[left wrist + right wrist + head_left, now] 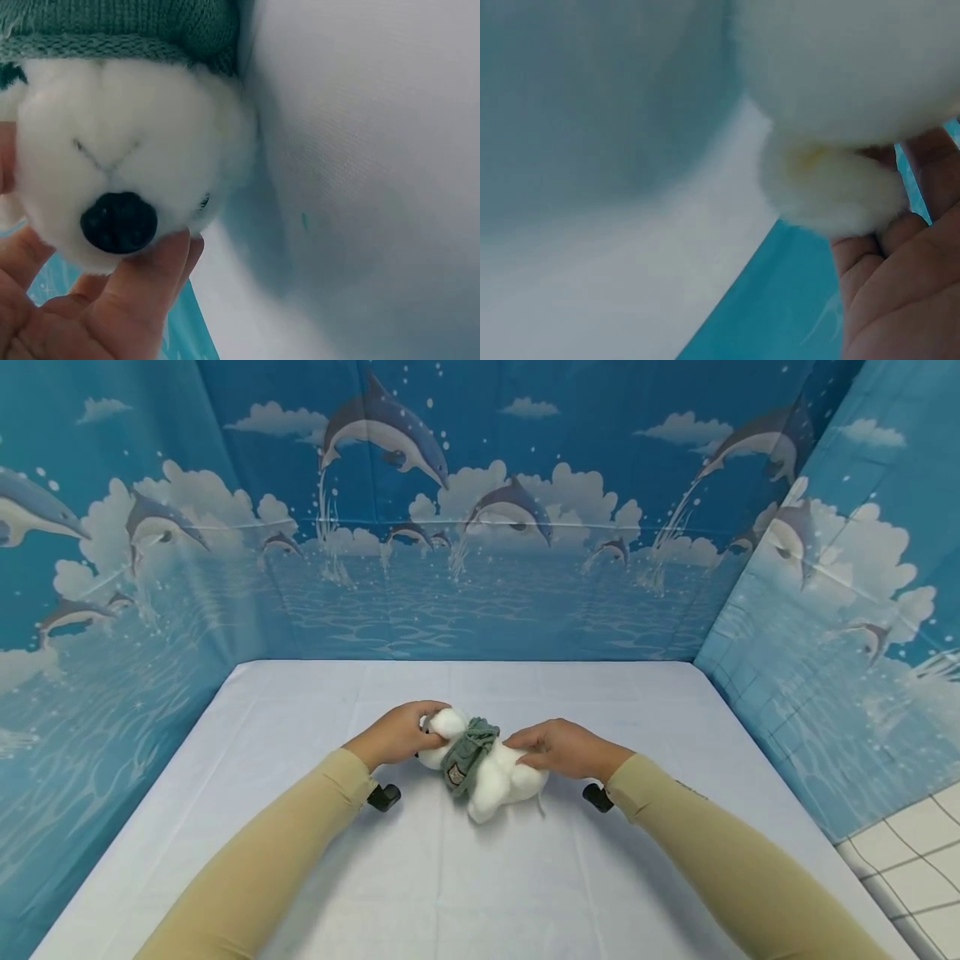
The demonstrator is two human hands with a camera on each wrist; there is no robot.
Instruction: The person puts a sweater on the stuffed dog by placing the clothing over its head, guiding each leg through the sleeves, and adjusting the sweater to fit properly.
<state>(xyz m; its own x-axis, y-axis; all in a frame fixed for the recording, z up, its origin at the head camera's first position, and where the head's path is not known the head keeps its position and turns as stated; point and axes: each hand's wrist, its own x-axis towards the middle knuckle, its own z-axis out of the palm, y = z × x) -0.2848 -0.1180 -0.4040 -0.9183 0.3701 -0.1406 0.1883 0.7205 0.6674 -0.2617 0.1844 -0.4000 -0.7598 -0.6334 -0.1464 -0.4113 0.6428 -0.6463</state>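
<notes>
A white plush toy (493, 783) lies tilted on the white cloth, wearing a grey-green knitted garment (465, 762) with a small patch on it. My left hand (401, 732) grips its head at the left end. The left wrist view shows the fingers spread around the white face (142, 127), fingertips beside the black nose (118, 223). At the other end, my right hand (568, 748) pinches the toy's lower body. Seen from the right wrist, thumb and fingers hold a small fluffy limb (840, 191) below the rounded white body (840, 67).
A white cloth (637, 877) covers the table. Blue curtains (480, 602) printed with dolphins and clouds stand behind it and along both sides. A black wrist device (384, 797) shows under the left wrist, another (597, 797) under the right. White tiles (911, 852) show at the lower right.
</notes>
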